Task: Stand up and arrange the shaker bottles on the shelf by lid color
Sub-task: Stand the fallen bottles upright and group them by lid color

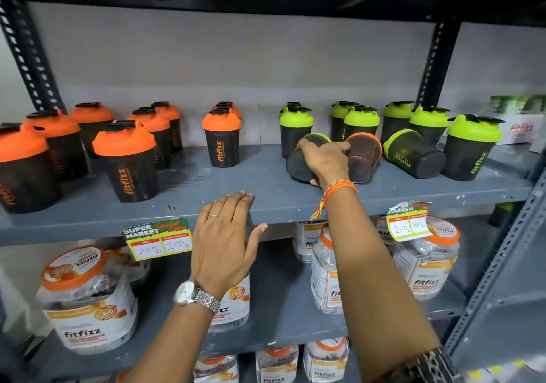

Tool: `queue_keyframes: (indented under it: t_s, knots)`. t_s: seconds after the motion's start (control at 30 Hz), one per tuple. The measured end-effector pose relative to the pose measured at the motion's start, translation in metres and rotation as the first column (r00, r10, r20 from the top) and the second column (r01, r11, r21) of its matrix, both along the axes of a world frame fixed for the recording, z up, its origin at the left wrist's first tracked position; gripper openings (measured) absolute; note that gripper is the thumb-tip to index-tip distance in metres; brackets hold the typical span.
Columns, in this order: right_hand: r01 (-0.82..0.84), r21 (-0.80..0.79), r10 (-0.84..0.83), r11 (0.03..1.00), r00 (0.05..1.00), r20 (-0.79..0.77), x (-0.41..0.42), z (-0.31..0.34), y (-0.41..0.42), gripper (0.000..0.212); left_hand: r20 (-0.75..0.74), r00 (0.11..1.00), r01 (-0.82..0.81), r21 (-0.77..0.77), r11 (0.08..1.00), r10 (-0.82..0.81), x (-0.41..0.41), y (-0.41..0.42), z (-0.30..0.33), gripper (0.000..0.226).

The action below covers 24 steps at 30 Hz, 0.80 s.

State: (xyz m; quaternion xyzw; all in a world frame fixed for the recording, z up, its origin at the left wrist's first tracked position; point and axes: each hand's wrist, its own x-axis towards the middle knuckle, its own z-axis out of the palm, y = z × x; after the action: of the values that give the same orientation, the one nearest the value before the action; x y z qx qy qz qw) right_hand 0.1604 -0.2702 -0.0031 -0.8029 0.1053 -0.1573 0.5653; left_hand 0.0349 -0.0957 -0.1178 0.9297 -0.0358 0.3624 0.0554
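Black shaker bottles stand on a grey shelf (206,205). Several with orange lids (124,143) fill the left half, one orange-lidded bottle (221,143) stands alone mid-shelf, and several green-lidded ones (472,146) stand on the right. Three bottles lie on their sides: a green-lidded one (298,164), an orange-lidded one (363,158) and another green-lidded one (413,155). My right hand (325,161) is closed around the leftmost fallen green-lidded bottle, fingers touching the fallen orange one. My left hand (227,235) rests open against the shelf's front edge.
Price tags (159,241) (407,223) hang from the shelf edge. Clear jars with orange lids (88,300) fill the lower shelves. Perforated black uprights (29,57) frame the rack. White and green boxes (517,122) sit at the far right.
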Motion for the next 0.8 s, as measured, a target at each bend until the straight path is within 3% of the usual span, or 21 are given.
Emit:
queue_keyframes:
  t_s: [0.2,0.23,0.33,0.43,0.53,0.7,0.8]
  knots:
    - [-0.149,0.322,0.166,0.935,0.986,-0.025,-0.017,-0.003,-0.01,0.078,-0.009,1.0,-0.014,0.014,1.0,0.014,-0.001,-0.001,-0.001,0.054]
    - [-0.185,0.398,0.21,0.898,0.977,-0.02,-0.019,-0.002,-0.014,0.072,-0.013,1.0,-0.013,0.018,1.0,0.013,-0.001,-0.001,-0.001,0.054]
    - [-0.33,0.621,0.414,0.711,0.91,0.01,-0.025,0.002,-0.028,0.027,-0.012,1.0,-0.013,0.026,1.0,0.013,-0.001,-0.001,0.0,0.055]
    - [-0.398,0.745,0.545,0.535,0.837,0.055,-0.031,0.005,-0.04,0.028,-0.005,1.0,-0.02,0.021,1.0,0.02,-0.002,-0.001,-0.001,0.055]
    - [-0.444,0.783,0.595,0.436,0.795,0.119,-0.026,0.007,-0.041,0.04,-0.002,1.0,-0.024,0.004,1.0,0.024,-0.001,-0.002,-0.002,0.055]
    - [-0.566,0.676,0.616,0.472,0.76,0.206,-0.017,0.008,-0.039,0.016,-0.006,1.0,-0.019,0.006,1.0,0.019,0.0,-0.003,-0.002,0.055]
    - [-0.626,0.606,0.623,0.491,0.738,0.258,-0.007,0.001,-0.039,0.032,-0.007,1.0,-0.014,0.004,1.0,0.014,-0.001,-0.003,-0.002,0.055]
